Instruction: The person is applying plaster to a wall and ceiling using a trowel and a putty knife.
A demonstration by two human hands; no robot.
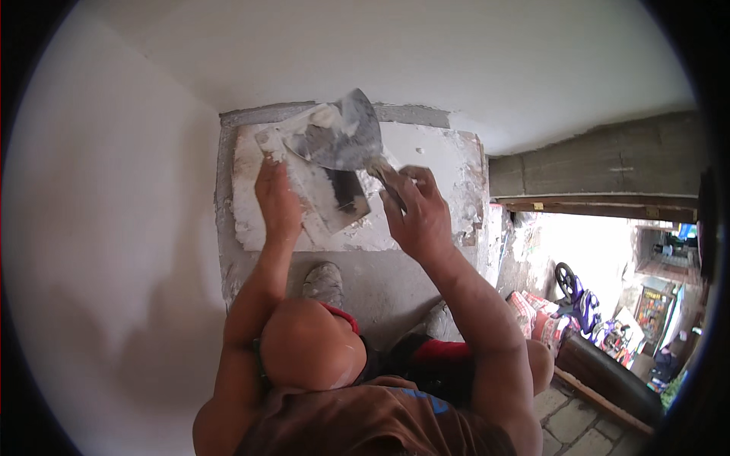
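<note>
My left hand (277,199) grips the left edge of a flat rectangular plastering trowel (315,194), its face smeared with white plaster and a dark bare patch near one corner. The underside of that trowel is hidden. My right hand (418,216) is closed round the handle of a wide putty knife (357,125). Its grey, plaster-streaked blade lies over the far part of the trowel, where a lump of white plaster (325,115) shows. Both tools are above a plaster-spattered white board (445,163).
Pale walls (137,228) meet in a corner at the far left. One dusty shoe (323,283) stands just short of the board. Beyond an opening at the right are a purple motorbike (582,304), red-and-white sacks (536,315) and a long dark beam-like object (608,380).
</note>
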